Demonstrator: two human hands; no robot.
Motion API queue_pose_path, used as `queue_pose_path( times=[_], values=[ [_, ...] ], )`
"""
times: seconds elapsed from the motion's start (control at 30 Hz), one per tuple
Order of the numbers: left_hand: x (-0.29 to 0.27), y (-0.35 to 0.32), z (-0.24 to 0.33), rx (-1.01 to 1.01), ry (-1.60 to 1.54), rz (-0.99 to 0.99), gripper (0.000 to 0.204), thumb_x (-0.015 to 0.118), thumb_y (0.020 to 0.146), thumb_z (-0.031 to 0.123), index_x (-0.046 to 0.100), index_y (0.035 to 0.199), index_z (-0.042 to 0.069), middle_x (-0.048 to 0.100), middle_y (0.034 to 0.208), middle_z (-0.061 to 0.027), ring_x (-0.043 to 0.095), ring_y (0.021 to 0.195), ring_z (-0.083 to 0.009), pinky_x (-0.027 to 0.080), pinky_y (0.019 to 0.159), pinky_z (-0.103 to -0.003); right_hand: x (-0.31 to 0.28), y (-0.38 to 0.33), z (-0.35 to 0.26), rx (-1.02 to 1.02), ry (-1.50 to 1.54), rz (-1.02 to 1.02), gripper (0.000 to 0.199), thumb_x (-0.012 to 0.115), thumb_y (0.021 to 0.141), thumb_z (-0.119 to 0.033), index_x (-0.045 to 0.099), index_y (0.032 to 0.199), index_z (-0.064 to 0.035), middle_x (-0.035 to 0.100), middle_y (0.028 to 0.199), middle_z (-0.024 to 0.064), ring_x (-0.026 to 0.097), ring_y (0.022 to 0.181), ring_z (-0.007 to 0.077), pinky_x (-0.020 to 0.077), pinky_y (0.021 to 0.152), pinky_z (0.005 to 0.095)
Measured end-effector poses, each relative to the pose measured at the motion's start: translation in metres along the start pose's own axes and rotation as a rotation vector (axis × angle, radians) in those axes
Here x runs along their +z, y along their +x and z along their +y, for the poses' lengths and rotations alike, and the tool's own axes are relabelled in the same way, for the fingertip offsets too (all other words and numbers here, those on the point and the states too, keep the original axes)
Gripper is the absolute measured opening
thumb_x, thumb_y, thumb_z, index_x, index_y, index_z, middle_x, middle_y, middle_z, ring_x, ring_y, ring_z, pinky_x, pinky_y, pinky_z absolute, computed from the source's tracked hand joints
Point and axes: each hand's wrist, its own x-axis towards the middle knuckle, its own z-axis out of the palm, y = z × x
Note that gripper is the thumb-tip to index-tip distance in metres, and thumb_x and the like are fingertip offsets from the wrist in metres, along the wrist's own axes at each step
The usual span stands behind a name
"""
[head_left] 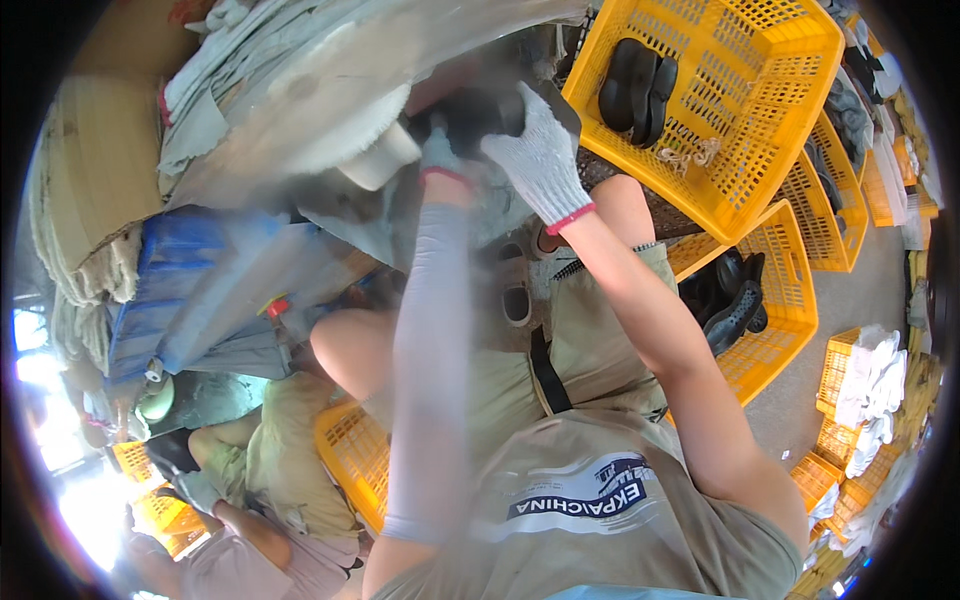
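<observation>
Both my hands wear white knit gloves and meet at the top centre. My right hand is closed over a dark, blurred object. My left hand, on an arm in a grey sleeve, grips the same dark object from the left side. What the object is cannot be made out through the motion blur. A pale grey sheet of material lies just left of the hands. A yellow plastic basket with black shoe soles in it stands right of my right hand.
More yellow baskets with dark soles stand at right, and stacks of white pieces further right. A blue sheet and piled grey material lie at left. Another person sits at lower left beside a yellow basket.
</observation>
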Motion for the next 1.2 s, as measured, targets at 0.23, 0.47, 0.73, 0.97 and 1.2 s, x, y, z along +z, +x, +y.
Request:
queue_pose_path(
  times=[0.23, 0.47, 0.73, 0.97, 1.2],
  values=[
    [-0.056, -0.049, 0.045, 0.583, 1.447, 0.259, 0.055, 0.057, 0.113, 0.040, 0.054, 0.153, 0.002, 0.066, 0.146, -0.0157, 0.065, 0.129, -0.0332, 0.054, 0.107, -0.044, 0.013, 0.038, -0.011, 0.103, 0.138, -0.362, 0.053, 0.072, 0.085, -0.029, 0.069, 0.118, 0.0113, 0.074, 0.105, 0.0303, 0.077, 0.094, 0.0389, 0.0614, 0.090, 0.0457],
    [-0.012, -0.098, 0.031, 0.619, 1.689, 0.268, 0.048, 0.064, 0.105, 0.044, 0.068, 0.134, 0.006, 0.066, 0.098, -0.0272, 0.068, 0.086, -0.0373, 0.056, 0.078, -0.046, 0.044, 0.049, -0.008, 0.086, -0.072, -0.420, 0.069, 0.073, 0.082, -0.043, 0.068, 0.125, 0.0105, 0.072, 0.120, 0.0357, 0.071, 0.115, 0.0496, 0.0571, 0.100, 0.0478],
    [0.052, -0.074, -0.018, 0.309, 0.455, 0.392, 0.076, 0.075, 0.099, 0.061, 0.067, 0.136, -0.004, 0.064, 0.098, -0.0087, 0.065, 0.084, -0.0213, 0.053, 0.072, -0.038, -0.080, -0.042, -0.064, 0.033, -0.118, -0.233, 0.093, 0.079, 0.086, -0.030, 0.040, 0.163, 0.0061, 0.060, 0.152, 0.0304, 0.061, 0.142, 0.0375, 0.0493, 0.115, 0.0422],
    [0.015, -0.030, -0.016, 0.209, 0.114, 0.291, 0.078, 0.076, 0.100, 0.052, 0.054, 0.156, 0.000, 0.069, 0.137, -0.0132, 0.068, 0.115, -0.0290, 0.057, 0.102, -0.045, -0.019, -0.042, 0.012, -0.223, -0.133, 0.115, 0.077, 0.070, 0.086, -0.013, 0.050, 0.160, -0.0082, 0.068, 0.138, 0.0259, 0.068, 0.122, 0.0434, 0.0535, 0.105, 0.0467],
    [-0.068, -0.032, 0.057, 0.181, 1.013, 0.396, 0.070, 0.074, 0.101, 0.050, 0.060, 0.154, 0.007, 0.069, 0.144, -0.0157, 0.064, 0.131, -0.0239, 0.053, 0.110, -0.042, -0.025, -0.002, -0.023, -0.224, -0.046, -0.150, 0.063, 0.069, 0.087, -0.025, 0.065, 0.146, -0.0042, 0.074, 0.122, 0.0270, 0.071, 0.115, 0.0425, 0.0561, 0.101, 0.0461]
  ],
)
